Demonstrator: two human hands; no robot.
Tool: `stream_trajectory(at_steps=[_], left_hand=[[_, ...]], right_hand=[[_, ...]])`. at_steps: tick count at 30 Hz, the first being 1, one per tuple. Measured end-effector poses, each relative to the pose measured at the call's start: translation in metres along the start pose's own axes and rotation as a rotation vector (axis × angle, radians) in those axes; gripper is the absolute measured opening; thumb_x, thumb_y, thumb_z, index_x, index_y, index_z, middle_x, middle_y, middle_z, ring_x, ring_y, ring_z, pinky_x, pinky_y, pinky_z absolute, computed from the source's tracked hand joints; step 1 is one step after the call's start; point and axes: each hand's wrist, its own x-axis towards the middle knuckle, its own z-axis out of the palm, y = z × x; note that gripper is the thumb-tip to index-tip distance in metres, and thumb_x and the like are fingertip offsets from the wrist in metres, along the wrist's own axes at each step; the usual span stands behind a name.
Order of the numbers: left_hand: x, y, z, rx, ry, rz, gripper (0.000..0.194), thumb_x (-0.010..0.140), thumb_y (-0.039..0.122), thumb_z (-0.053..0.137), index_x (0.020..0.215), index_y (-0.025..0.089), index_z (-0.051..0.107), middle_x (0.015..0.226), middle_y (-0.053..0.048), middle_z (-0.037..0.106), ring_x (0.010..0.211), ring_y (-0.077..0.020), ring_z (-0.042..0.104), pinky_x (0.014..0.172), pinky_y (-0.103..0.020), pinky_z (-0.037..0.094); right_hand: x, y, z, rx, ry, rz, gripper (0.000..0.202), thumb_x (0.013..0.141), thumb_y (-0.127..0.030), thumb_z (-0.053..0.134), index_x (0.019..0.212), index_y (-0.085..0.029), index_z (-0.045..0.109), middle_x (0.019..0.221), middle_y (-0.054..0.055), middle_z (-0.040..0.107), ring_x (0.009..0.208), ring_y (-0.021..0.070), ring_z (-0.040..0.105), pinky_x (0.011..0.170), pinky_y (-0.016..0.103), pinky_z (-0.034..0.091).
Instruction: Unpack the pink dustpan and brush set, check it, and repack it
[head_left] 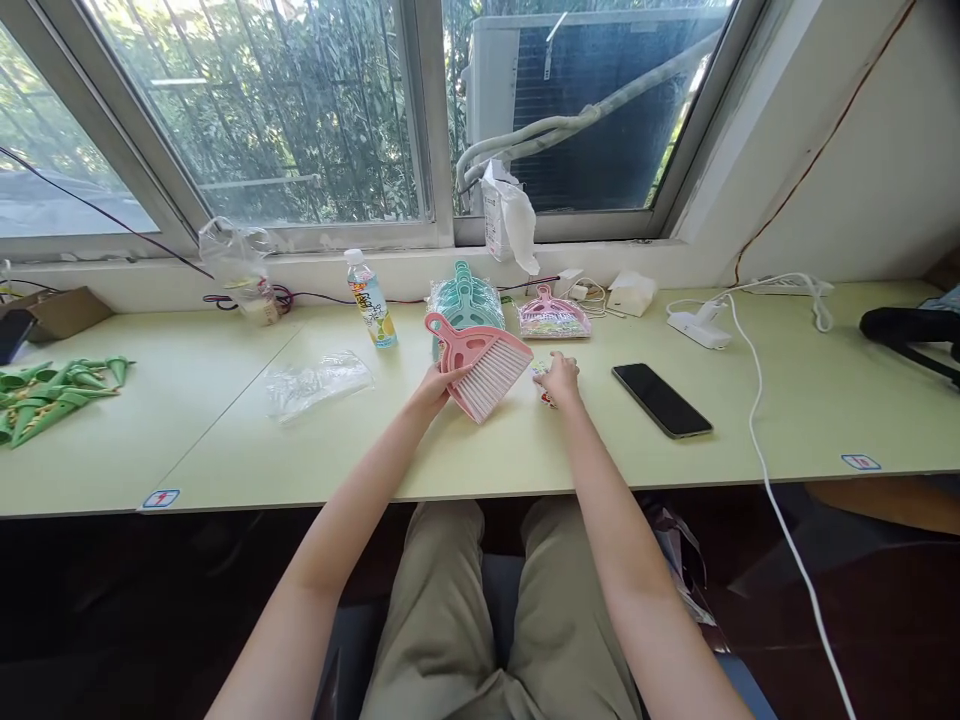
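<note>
Pink plastic fills my left hand (433,385): I grip a small pink brush and dustpan set (482,367) by its lower edge, fingers closed on it, tilted up off the pale green desk (450,460) just ahead of me at twelve o'clock. My right hand (559,380) lies at about one o'clock, fingers curled down over a small colourful sticker or label (541,372) on the desk; whether I am pinching it or only pressing on it I cannot tell.

As I judge it, this set is mid-handling. Behind it at twelve sits a stack of teal dustpans (465,295) in clear wrap, which looks untouched. One pink set in a printed wrapper (553,318) lies at one o'clock and looks finished. An empty clear bag (319,382) lies at ten, a drink bottle (371,300) at eleven, a black phone (661,400) at two.
</note>
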Motion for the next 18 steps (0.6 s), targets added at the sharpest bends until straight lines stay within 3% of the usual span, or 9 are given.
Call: stream_trajectory(at_steps=[2, 5, 10, 12, 15, 18], left_hand=[[-0.0008, 0.0027, -0.0019, -0.001, -0.015, 0.013, 0.065, 0.05, 0.021, 0.086, 0.11, 0.015, 0.062, 0.122, -0.013, 0.065, 0.117, -0.0299, 0.058, 0.1, -0.043, 0.048], [-0.0028, 0.0065, -0.0053, -0.018, -0.079, 0.03, 0.073, 0.055, 0.02, 0.083, 0.123, 0.02, 0.056, 0.13, -0.01, 0.06, 0.122, -0.0304, 0.054, 0.1, -0.044, 0.047], [-0.0044, 0.0066, -0.0053, -0.06, -0.12, -0.003, 0.075, 0.062, 0.021, 0.08, 0.131, 0.025, 0.051, 0.134, -0.008, 0.058, 0.127, -0.0323, 0.049, 0.105, -0.048, 0.042], [-0.0049, 0.0062, -0.0031, -0.073, -0.142, 0.038, 0.078, 0.06, 0.019, 0.08, 0.132, 0.025, 0.051, 0.133, -0.008, 0.058, 0.129, -0.0322, 0.048, 0.107, -0.048, 0.04], [-0.0063, 0.008, -0.0004, -0.065, -0.174, 0.106, 0.084, 0.057, 0.014, 0.081, 0.134, 0.025, 0.049, 0.134, -0.009, 0.058, 0.13, -0.0326, 0.047, 0.109, -0.049, 0.038], [-0.0072, 0.0104, -0.0002, -0.054, -0.169, 0.18, 0.088, 0.054, 0.012, 0.081, 0.135, 0.024, 0.048, 0.134, -0.01, 0.058, 0.131, -0.033, 0.046, 0.11, -0.051, 0.036]], right_hand=[[0.0009, 0.0025, -0.0008, 0.039, -0.015, -0.005, 0.064, 0.071, -0.023, 0.074, 0.13, -0.015, 0.052, 0.118, 0.016, 0.061, 0.112, 0.0254, 0.056, 0.081, 0.03, 0.047], [-0.0007, 0.0044, -0.001, 0.063, -0.033, 0.001, 0.049, 0.071, -0.023, 0.074, 0.118, -0.02, 0.061, 0.105, 0.01, 0.067, 0.106, 0.0239, 0.059, 0.083, 0.032, 0.047], [-0.0008, 0.0057, -0.0005, 0.072, 0.046, -0.008, 0.031, 0.064, -0.019, 0.078, 0.094, -0.018, 0.069, 0.114, 0.014, 0.063, 0.114, 0.0299, 0.055, 0.087, 0.038, 0.049], [0.0011, 0.007, -0.0013, 0.177, 0.015, -0.029, 0.032, 0.057, -0.012, 0.079, 0.087, -0.017, 0.068, 0.105, 0.012, 0.066, 0.108, 0.028, 0.059, 0.086, 0.037, 0.05], [0.002, 0.0062, -0.0047, 0.397, -0.024, 0.037, 0.05, 0.046, -0.004, 0.081, 0.092, -0.018, 0.065, 0.093, 0.008, 0.066, 0.096, 0.0256, 0.063, 0.081, 0.036, 0.052], [-0.0021, -0.0014, -0.0091, 0.796, -0.146, 0.068, 0.05, 0.051, -0.016, 0.083, 0.096, -0.018, 0.061, 0.08, 0.003, 0.064, 0.073, 0.0198, 0.064, 0.067, 0.035, 0.054]])
